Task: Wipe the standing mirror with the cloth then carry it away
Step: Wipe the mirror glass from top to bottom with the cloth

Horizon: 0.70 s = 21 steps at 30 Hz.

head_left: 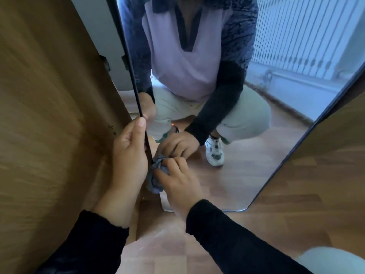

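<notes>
Mirror (246,175) glass fills the middle of the view, tall and standing on the floor, with a thin dark frame, clipped lower corners and a smooth surface that reflects a crouching person, a white ribbed radiator and a bright window wall. Its left edge stands just beside a brown wood-grain panel (49,115), leaving only a narrow gap there, while its right edge has another brown panel close behind it. Open wooden floor (296,224) of laminate planks lies in front of the mirror and to the right.

Both forearms reach forward in black sleeves (237,240). The left hand (130,159) wraps the mirror's left frame edge low down, thumb upright along the front of the frame and fingers curled around behind it, so it is closed on the frame. The right hand (177,180) presses a crumpled grey cloth (156,175) against the glass near the lower left corner, just beside the left hand, fingers bunched and closed over the soft folds with knuckles raised. A pale trouser knee shows at the bottom right.
</notes>
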### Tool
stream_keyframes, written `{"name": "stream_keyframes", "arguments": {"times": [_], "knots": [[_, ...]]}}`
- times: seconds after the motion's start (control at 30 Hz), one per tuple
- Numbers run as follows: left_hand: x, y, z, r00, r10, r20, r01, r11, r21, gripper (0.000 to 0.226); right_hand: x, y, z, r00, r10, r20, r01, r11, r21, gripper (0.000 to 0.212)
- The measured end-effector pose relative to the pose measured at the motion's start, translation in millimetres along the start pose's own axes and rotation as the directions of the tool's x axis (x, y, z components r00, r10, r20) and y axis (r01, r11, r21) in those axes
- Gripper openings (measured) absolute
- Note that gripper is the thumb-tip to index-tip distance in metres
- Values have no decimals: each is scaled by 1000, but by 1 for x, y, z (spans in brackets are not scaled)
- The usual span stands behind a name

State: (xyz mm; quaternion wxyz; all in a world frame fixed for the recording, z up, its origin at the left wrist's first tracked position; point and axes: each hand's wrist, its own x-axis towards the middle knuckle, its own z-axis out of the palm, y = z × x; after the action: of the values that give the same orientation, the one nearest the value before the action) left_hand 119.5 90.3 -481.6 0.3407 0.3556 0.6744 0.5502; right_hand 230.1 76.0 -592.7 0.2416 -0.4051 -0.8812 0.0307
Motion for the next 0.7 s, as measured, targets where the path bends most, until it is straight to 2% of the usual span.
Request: {"name": "stream_keyframes", "arguments": {"times": [0.1, 0.17, 0.23, 0.33, 0.43, 0.5, 0.57, 0.7], "knots": [[0, -5, -1, 999, 53, -12, -53, 998, -15, 29, 17, -6, -28, 984, 69, -162, -67, 998, 17, 21], [-1, -5, 0, 998, 67, -21, -67, 997, -33, 28, 36, -8, -42, 945, 127, -303, -134, 991, -1, 21], [-2, -4, 2, 998, 50, -34, -51, 998, -43, 29, 45, -12, -41, 923, 104, -370, -121, 992, -22, 19], [-2, -5, 4, 997, 42, -65, -43, 999, -10, 26, 31, -5, -23, 946, -23, -325, 7, 999, -50, 19], [-2, -11, 7, 996, 20, -83, -21, 1000, -5, 28, 11, 5, -10, 966, -35, -258, 26, 999, -36, 20], [-4, -11, 8, 995, 18, -99, -18, 1000, -1, 28, 3, 9, -11, 973, 28, -231, -31, 999, -11, 20], [-7, -9, 9, 995, 17, -103, -16, 1000, 4, 27, -2, 16, -17, 961, 143, -236, -152, 988, -21, 26], [-9, -16, 11, 994, -58, -89, 57, 998, -20, 24, -8, 34, -38, 879, 389, -277, -398, 917, 24, 40]]}}
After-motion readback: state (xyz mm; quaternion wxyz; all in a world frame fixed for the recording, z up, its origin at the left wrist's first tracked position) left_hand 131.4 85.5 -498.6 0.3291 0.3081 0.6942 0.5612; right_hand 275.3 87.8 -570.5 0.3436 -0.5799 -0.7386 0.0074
